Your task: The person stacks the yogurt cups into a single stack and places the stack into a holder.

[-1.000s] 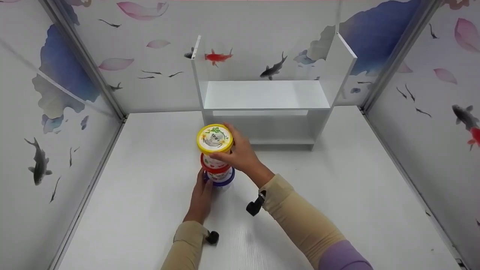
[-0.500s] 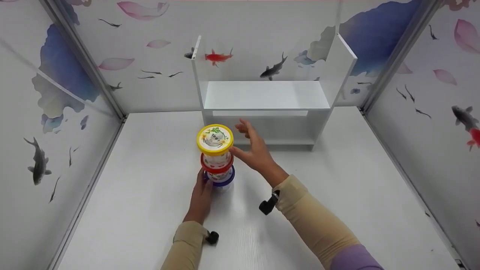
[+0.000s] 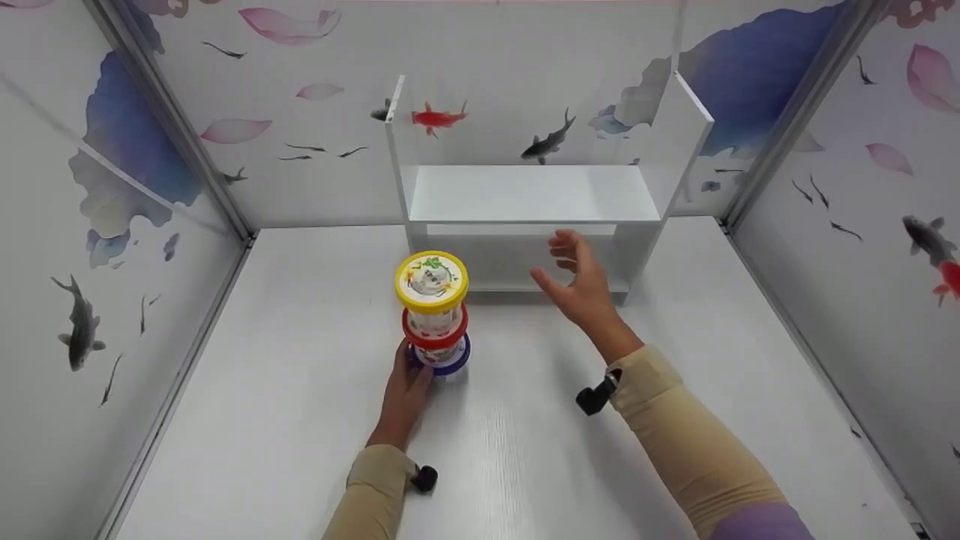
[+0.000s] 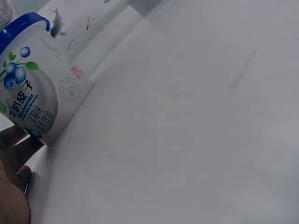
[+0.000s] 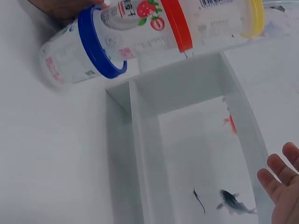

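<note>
Tan sleeves (image 3: 694, 442), purple cloth (image 3: 761, 523) higher on the right, and black wrist cameras (image 3: 594, 401) are worn.

Worn up high on the near side, the head camera peers forward and down over the white tabletop (image 3: 300, 360) before me, standing back farthest of the three. The left wrist camera (image 3: 424, 478) sits close to the blueberry cup (image 4: 37, 84), its view rolled, mostly tabletop. The right wrist camera (image 3: 595, 397) faces the far side, rolled nearly sideways; it shares the shelf unit (image 3: 532, 195) and cup stack (image 3: 433, 324) with the head view. All three catch the blueberry cup.
</note>
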`<state>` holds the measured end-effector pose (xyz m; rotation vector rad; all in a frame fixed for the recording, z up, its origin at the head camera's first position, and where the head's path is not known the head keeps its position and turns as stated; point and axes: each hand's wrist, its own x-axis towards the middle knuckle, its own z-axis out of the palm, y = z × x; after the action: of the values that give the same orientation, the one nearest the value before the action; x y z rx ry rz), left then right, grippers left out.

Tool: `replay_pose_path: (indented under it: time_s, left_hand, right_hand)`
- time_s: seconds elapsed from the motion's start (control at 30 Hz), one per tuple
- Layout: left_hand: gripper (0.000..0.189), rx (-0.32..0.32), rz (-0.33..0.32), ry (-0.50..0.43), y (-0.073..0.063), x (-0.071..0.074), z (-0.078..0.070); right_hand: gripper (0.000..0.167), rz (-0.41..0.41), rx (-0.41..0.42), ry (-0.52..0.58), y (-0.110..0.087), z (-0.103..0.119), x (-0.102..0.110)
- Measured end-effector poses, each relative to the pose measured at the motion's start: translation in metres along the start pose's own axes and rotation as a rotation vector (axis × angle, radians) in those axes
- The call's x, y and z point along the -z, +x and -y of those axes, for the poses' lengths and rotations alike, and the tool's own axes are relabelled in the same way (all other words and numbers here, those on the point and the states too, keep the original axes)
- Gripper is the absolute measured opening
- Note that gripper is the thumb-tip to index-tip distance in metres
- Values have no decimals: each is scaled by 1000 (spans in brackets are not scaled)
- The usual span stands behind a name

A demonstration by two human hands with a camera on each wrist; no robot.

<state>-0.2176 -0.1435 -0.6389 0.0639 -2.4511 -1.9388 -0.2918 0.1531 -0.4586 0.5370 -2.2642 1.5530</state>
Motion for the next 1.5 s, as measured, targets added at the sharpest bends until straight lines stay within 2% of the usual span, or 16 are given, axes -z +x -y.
replay_pose_path:
  time_s: [0.3, 0.57, 0.83, 1.07, 1.2, 1.5]
  left_hand:
    - [105, 11, -57, 33, -3, -2, -4]
    - [110, 48, -76, 59, -1, -5, -7]
    - [113, 51, -91, 86, 1, -9, -9]
    - [113, 54, -96, 70, 4, -12, -11]
    - [112, 59, -88, 63, 5, -14, -13]
    - [117, 100, -80, 78, 8, -17, -17]
  right_hand:
    - [61, -93, -22, -73, 1, -17, 49]
    - [62, -180, -85, -124, 3, -29, 79]
    - [64, -246, -168, -138, 8, -44, 103]
    - [63, -313, -254, -124, 15, -58, 119]
    - [64, -333, -265, -150, 20, -67, 124]
    - [64, -317, -302, -193, 38, -78, 125]
